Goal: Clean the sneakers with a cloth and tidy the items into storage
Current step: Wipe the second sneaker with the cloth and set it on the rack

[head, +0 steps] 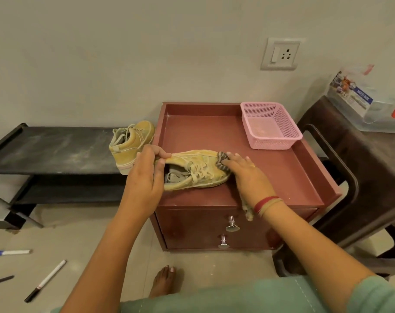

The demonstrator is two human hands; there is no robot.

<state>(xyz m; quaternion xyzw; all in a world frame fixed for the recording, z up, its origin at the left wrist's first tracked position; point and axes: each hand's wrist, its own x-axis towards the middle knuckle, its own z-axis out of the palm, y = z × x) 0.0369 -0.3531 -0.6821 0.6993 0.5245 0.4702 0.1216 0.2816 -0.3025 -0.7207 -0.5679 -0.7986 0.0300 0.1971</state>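
A yellow sneaker (198, 170) lies on its side on the reddish-brown cabinet top (214, 132), toe pointing right. My left hand (147, 175) grips its heel collar, thumb inside the opening. My right hand (246, 175) presses a striped grey cloth (222, 162) against the toe; one end of the cloth hangs below my wrist. The second yellow sneaker (131, 143) stands upright on the right end of the black low rack (52, 150), next to the cabinet.
A pink mesh basket (271, 125) sits at the cabinet's back right corner. Two drawers with metal knobs (231, 224) face me. A dark plastic chair (361, 168) with a plastic bag stands on the right. Several pens (45, 281) lie on the floor at left.
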